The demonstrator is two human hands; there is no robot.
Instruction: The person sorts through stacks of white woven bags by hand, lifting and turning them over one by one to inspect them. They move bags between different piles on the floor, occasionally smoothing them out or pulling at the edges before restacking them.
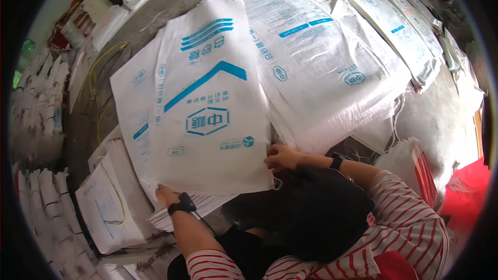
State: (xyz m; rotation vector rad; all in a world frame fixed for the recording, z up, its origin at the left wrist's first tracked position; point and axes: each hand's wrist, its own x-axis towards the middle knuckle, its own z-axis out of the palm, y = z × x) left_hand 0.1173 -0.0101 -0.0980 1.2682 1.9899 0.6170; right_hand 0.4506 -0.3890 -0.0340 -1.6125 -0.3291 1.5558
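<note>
A large white woven sack (207, 145) with blue print lies flat in front of me, on top of a pile of similar sacks. At its near left corner my left hand (166, 195) is closed on the edge, fingers partly hidden. My right hand (282, 157) pinches the sack's right edge, close to the near right corner. A black band sits on each wrist. Below the near edge, the layered edges of the stacked sacks (207, 206) show between my arms.
More white printed sacks (321, 62) overlap to the right, with another row (399, 26) beyond. A bundle of sacks (111, 202) tied with yellow cord stands at the left. Rolled or stacked bundles (41, 103) line the far left. Red material (467, 192) lies at the right.
</note>
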